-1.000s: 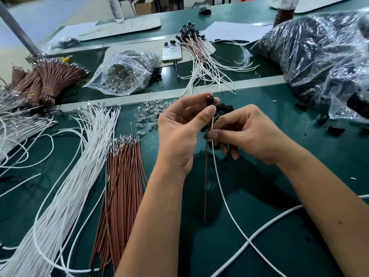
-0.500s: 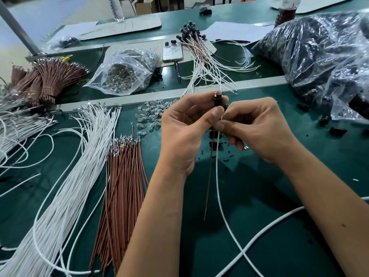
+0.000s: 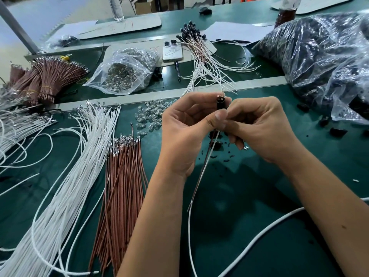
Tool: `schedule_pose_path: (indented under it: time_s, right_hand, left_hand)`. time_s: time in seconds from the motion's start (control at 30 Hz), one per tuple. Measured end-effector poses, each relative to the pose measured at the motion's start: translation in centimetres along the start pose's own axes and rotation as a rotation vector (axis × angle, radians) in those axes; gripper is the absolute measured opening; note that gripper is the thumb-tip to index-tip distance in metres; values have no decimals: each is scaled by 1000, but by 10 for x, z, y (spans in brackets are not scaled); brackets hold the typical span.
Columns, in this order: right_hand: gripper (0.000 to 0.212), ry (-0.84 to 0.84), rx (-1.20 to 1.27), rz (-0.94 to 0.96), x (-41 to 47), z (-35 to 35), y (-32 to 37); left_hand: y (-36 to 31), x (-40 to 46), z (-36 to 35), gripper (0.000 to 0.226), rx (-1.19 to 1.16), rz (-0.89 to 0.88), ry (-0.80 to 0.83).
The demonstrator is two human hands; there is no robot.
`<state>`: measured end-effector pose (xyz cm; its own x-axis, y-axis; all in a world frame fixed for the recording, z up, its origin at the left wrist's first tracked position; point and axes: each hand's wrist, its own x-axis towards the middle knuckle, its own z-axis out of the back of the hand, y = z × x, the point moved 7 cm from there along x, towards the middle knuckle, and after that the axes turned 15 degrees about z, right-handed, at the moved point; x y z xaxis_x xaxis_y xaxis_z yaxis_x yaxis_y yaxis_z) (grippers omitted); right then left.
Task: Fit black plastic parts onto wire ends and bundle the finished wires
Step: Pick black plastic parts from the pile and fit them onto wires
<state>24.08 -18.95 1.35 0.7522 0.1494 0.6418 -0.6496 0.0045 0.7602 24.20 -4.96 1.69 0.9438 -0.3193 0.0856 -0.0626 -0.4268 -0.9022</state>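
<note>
Just above the green work mat, both hands meet around a small black plastic housing held upright, its top end showing a few metal contacts. The left hand curls its fingers behind the housing and presses its thumb against the front, pinching it. The right hand is closed tightly too, its fingertips meeting the left thumb right below the housing, where they seem to pinch the wires, though the exact contact is hidden. A thin brown wire and a thin white wire hang down together from the housing, the white one curving on toward the near edge. To the left lie a loose sheaf of white terminated wires and, beside it, a sheaf of brown terminated wires. Small clear glass bulbs are scattered just beyond the left hand. Farther back, a fan of finished wires with black caps rests near a white phone, and a clear bag of bulbs sits left of it. A large clear bag of black parts fills the right side.
</note>
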Motion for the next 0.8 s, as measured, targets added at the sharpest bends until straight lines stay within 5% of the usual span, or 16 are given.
schedule_pose_path:
  time_s: [0.8]
  right_hand:
    - [9, -6, -160, 184, 5, 2, 20]
  left_hand:
    - [-16, -5, -1, 27, 130, -121, 0]
